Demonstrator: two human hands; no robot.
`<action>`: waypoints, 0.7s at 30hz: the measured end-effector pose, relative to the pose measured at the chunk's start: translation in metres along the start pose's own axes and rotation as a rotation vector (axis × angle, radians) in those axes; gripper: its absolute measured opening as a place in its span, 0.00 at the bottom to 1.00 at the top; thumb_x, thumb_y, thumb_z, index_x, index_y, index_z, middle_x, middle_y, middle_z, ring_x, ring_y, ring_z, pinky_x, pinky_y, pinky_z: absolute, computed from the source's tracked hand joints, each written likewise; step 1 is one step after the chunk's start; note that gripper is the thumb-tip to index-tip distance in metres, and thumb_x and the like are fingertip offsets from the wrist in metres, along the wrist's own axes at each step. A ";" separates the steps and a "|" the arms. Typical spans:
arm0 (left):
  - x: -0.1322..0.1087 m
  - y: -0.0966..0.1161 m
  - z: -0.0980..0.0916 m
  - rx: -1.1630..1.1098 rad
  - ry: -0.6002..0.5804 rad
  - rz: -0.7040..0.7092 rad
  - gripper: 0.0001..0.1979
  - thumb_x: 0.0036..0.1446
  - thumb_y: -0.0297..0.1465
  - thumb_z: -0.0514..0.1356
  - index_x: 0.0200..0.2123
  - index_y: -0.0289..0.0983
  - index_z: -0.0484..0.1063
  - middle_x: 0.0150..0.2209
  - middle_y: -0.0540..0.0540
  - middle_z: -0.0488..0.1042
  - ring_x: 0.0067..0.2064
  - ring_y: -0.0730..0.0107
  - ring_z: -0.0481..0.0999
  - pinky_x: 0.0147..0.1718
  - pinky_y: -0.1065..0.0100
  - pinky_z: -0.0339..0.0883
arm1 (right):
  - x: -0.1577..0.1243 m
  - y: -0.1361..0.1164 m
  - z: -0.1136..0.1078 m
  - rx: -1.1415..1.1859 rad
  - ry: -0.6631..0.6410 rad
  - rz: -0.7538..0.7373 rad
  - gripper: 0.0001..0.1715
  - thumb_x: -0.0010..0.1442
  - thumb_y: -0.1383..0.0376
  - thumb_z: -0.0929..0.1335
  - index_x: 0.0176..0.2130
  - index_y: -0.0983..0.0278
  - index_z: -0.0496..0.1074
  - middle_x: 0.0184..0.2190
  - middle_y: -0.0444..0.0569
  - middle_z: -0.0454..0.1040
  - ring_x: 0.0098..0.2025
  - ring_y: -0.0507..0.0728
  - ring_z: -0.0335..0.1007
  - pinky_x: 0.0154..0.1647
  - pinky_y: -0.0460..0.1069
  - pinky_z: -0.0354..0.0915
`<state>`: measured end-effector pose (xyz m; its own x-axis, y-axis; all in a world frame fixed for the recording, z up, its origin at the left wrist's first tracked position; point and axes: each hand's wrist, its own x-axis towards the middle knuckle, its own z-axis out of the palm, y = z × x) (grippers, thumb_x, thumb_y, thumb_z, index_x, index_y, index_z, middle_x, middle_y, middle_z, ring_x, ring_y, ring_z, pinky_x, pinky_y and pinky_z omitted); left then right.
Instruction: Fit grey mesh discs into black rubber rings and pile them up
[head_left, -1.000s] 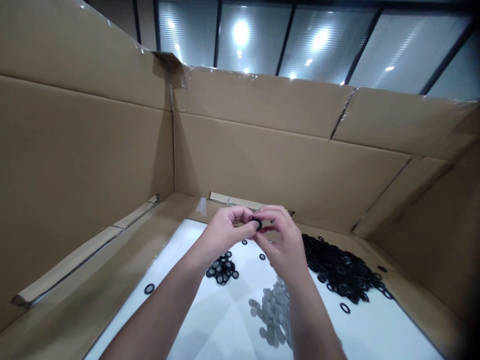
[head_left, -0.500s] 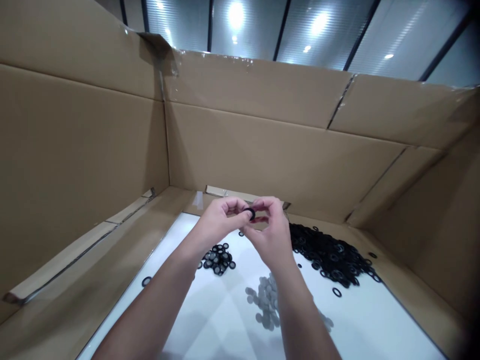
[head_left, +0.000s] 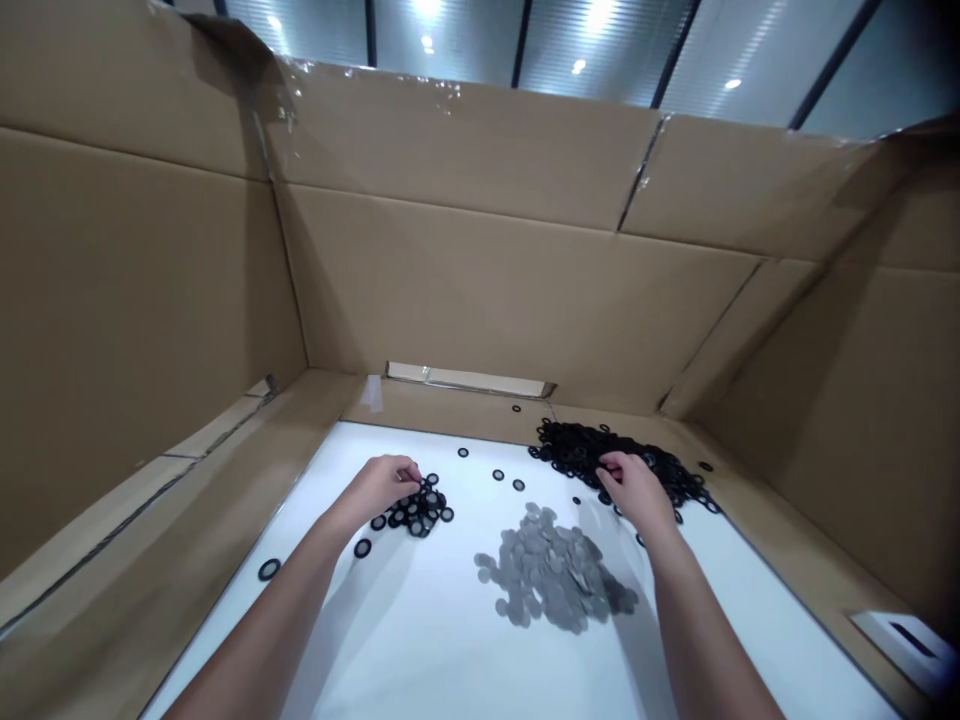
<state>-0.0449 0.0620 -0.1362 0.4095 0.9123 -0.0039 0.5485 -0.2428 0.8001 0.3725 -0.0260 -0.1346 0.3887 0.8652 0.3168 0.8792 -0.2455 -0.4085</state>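
Note:
My left hand (head_left: 394, 482) has its fingertips pinched at the upper left edge of a small heap of black rings with grey centres (head_left: 420, 515). What lies between those fingertips, if anything, is hidden. At the front of a large pile of plain black rings (head_left: 577, 448), my right hand (head_left: 634, 485) has its thumb and fingers curled on black rings. A spread heap of thin grey discs (head_left: 551, 570) lies between my two arms, touched by neither hand.
The white board (head_left: 420, 640) sits inside a tall cardboard box (head_left: 465, 290). Several loose rings are scattered about, one ring (head_left: 269, 569) near the left edge. A white object with a dark slot (head_left: 900, 640) is at the right.
My hands have come apart from holding a black ring together in the middle. The left went down to the small heap, the right over to the large pile. The view has shifted.

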 end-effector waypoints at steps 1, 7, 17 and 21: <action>-0.001 -0.008 0.004 0.025 0.008 0.001 0.08 0.50 0.34 0.63 0.32 0.38 0.79 0.32 0.46 0.79 0.33 0.61 0.74 0.34 0.65 0.65 | -0.004 0.008 0.009 -0.040 0.013 0.018 0.16 0.61 0.63 0.66 0.47 0.65 0.77 0.47 0.60 0.75 0.43 0.63 0.74 0.41 0.55 0.67; -0.007 -0.019 0.008 0.127 0.091 0.086 0.12 0.55 0.38 0.61 0.40 0.41 0.81 0.39 0.45 0.76 0.34 0.63 0.70 0.40 0.63 0.63 | -0.011 0.019 0.043 -0.155 0.041 0.019 0.20 0.62 0.65 0.67 0.53 0.60 0.75 0.51 0.58 0.74 0.52 0.67 0.66 0.49 0.58 0.58; -0.028 0.019 0.038 0.107 0.080 0.284 0.12 0.65 0.36 0.54 0.41 0.39 0.77 0.36 0.47 0.74 0.32 0.67 0.69 0.36 0.67 0.63 | -0.017 0.006 0.021 0.149 0.037 0.069 0.15 0.61 0.57 0.67 0.40 0.66 0.73 0.43 0.61 0.75 0.43 0.66 0.70 0.44 0.59 0.61; -0.036 0.027 0.055 0.079 -0.001 0.359 0.13 0.64 0.35 0.56 0.49 0.42 0.76 0.40 0.46 0.74 0.35 0.68 0.72 0.37 0.68 0.65 | -0.040 -0.049 0.030 0.449 -0.186 -0.071 0.16 0.60 0.52 0.68 0.38 0.62 0.69 0.38 0.52 0.77 0.39 0.60 0.73 0.40 0.53 0.68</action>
<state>-0.0048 0.0042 -0.1471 0.5872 0.7638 0.2680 0.4245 -0.5724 0.7015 0.3054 -0.0358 -0.1525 0.2403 0.9464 0.2157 0.6798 -0.0055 -0.7333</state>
